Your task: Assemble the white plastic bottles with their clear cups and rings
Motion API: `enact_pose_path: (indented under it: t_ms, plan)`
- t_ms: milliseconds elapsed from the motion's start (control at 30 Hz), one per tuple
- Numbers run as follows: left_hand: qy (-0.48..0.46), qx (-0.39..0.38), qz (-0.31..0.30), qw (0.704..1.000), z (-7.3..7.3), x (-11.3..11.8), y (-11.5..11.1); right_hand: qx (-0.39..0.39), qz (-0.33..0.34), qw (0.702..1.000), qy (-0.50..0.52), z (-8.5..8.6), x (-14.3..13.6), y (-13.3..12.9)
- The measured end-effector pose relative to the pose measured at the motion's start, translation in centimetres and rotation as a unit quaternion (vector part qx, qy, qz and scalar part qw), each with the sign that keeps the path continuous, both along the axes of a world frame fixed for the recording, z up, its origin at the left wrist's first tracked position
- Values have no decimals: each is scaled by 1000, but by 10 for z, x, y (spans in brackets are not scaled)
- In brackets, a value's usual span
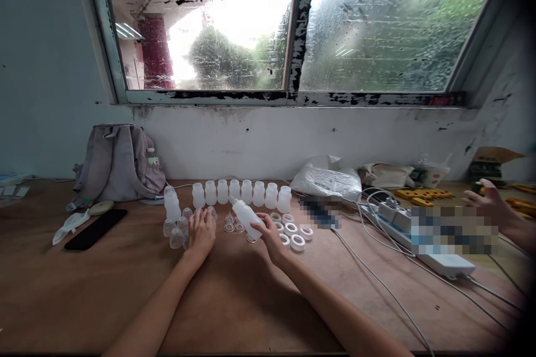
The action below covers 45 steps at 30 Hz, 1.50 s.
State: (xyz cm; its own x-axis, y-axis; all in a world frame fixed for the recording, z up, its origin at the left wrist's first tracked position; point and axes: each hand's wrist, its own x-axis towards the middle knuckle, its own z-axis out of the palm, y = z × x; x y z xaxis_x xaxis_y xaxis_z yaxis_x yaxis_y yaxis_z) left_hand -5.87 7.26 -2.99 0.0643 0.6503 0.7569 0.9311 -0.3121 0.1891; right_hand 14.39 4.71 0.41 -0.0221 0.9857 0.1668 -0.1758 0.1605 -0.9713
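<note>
My right hand (270, 234) is closed round a translucent white bottle (247, 218), which tilts with its narrow tip up to the left. At the group of clear plastic caps (176, 237), my left hand (202, 230) rests with its fingers bent over them; whether it grips one is hidden. Behind both hands stands a row of frosted bottles (223, 192). Small clear nipple-shaped parts (229, 227) lie between my hands. White rings (297, 242) are grouped just right of my right hand. More stacked frosted pieces (171, 204) stand left of the row.
On the left are a grey backpack (115, 164), a black phone (96, 229) and a white cloth (71, 226). A silvery bag (326, 179) lies behind the rings. White cables and a power strip (444, 262) cross the right side. Another person's hand (494, 206) is at far right.
</note>
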Motion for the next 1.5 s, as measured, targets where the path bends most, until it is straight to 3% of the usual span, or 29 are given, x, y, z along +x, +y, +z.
enact_pose_path:
  t_ms: [167,300,367,467,533,1000,1100,1300,1500]
  plan:
    - [8,4,10,1000,8,-8,-2,32,-29,999,5,0,1,-1]
    - [-122,-22,-62,990,21,-6,-4,40,-80,996,26,1,7,5]
    - [-249,-60,-125,959,25,-3,-4,29,-109,993,32,3,11,9]
    - [-437,-129,-204,866,26,4,-4,15,-136,990,33,4,18,15]
    - [-508,-159,-238,812,26,9,-7,15,-139,990,36,3,21,17]
    - [-593,-312,-358,650,31,25,-26,28,-60,997,46,3,14,10]
    - [-570,-331,-376,652,31,25,-30,34,-58,997,42,1,13,9]
    - [-450,-311,-374,750,25,27,-27,47,-53,997,2,-3,11,6]
    - [-390,-285,-368,794,13,29,-27,40,-61,995,-63,-3,16,8]
